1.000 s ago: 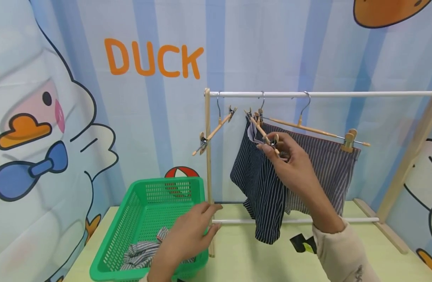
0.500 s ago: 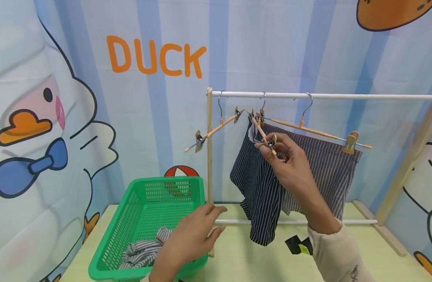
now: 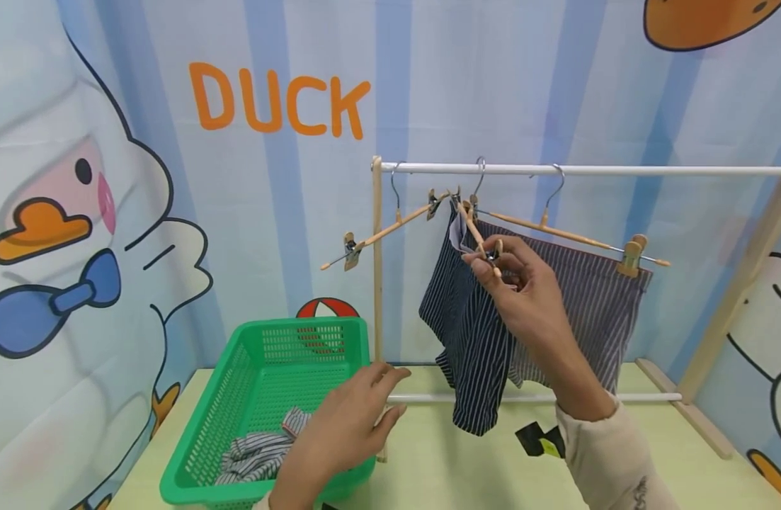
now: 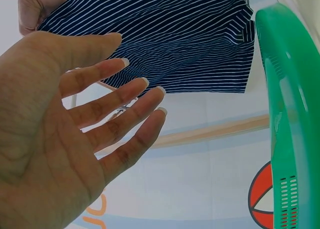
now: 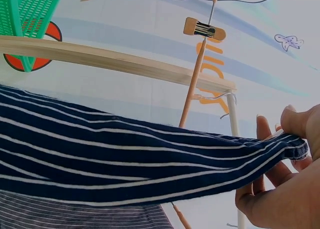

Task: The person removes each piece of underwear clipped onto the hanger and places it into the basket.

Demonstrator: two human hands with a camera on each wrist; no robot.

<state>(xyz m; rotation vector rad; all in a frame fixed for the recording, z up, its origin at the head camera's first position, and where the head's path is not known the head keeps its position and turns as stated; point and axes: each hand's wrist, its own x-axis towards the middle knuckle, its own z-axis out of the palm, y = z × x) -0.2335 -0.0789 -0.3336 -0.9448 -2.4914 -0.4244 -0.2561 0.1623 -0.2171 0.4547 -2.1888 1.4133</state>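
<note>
My right hand [image 3: 533,312] pinches the near end of a wooden clip hanger [image 3: 473,230], by its metal clip. Navy white-striped shorts [image 3: 476,347] hang down from this hanger; in the right wrist view their waistband corner lies between the fingers of the right hand [image 5: 280,174]. The hanger's hook [image 3: 481,166] is at the white rail [image 3: 658,171], its top showing slightly above it. My left hand [image 3: 345,418] hovers at the green basket's right side, fingers spread and holding nothing. In the left wrist view the left hand [image 4: 85,119] is below the shorts [image 4: 175,44].
A bare clip hanger [image 3: 396,230] hangs at the rail's left end. Grey striped shorts [image 3: 594,304] hang to the right. The green basket [image 3: 237,354] holds crumpled striped cloth [image 3: 256,457]. A wooden post [image 3: 378,283] stands beside it. A black item [image 3: 533,439] lies on the table.
The held hanger's hook has risen slightly at the rail. The bare hanger has swung, its near end going left and its far end right. The left hand has shifted only slightly.
</note>
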